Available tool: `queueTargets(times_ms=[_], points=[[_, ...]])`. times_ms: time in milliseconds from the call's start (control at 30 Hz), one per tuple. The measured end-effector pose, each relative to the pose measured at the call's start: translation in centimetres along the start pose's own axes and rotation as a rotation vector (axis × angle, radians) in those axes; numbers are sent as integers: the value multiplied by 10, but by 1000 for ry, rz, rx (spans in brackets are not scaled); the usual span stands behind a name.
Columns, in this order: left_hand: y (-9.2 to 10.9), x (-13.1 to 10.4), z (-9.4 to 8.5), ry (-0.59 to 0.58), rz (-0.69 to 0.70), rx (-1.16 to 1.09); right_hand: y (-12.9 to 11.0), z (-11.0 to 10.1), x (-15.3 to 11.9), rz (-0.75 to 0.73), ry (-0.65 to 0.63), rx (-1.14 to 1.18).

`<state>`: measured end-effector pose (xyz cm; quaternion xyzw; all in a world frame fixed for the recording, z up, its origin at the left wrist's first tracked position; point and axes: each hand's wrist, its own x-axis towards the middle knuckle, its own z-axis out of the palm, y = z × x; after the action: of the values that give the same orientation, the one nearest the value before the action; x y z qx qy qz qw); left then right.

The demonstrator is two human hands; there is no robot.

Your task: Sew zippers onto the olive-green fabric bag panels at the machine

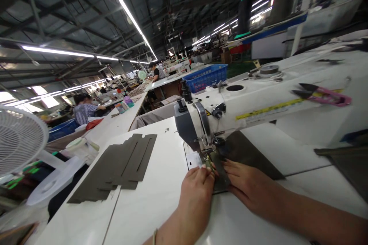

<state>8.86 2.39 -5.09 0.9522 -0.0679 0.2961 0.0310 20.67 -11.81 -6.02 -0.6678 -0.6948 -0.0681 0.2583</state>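
The dark fabric piece (222,182) is positioned at the foot of the sewing machine (238,101), well in from the left edge of the surface (155,187). The fabric is touched by the bunched fingers of the left hand (198,187) and the narrowly spaced fingers of the right hand (244,179); whether it is pinched cannot be told. Dark panels (123,162) are stacked along the surface's left edge.

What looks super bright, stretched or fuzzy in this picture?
Head view: strip lights glare white against the dim ceiling; the fan looks stretched at the left edge, probably by a wide lens; the white table has a pale sheen near the bottom; the worker in stripes looks fuzzier than the sewing machine.
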Motion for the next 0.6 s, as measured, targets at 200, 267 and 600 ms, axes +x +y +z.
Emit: queueTargets(times_ms=[200, 267, 600], points=[[-5, 3, 1, -19, 13, 26, 4, 3, 3, 8, -12, -19], [-8, 5, 3, -38, 13, 35, 6, 4, 6, 17, -11, -9], [-11, -5, -7, -3, 13, -74, 5, 4, 0, -68, 207, -123]])
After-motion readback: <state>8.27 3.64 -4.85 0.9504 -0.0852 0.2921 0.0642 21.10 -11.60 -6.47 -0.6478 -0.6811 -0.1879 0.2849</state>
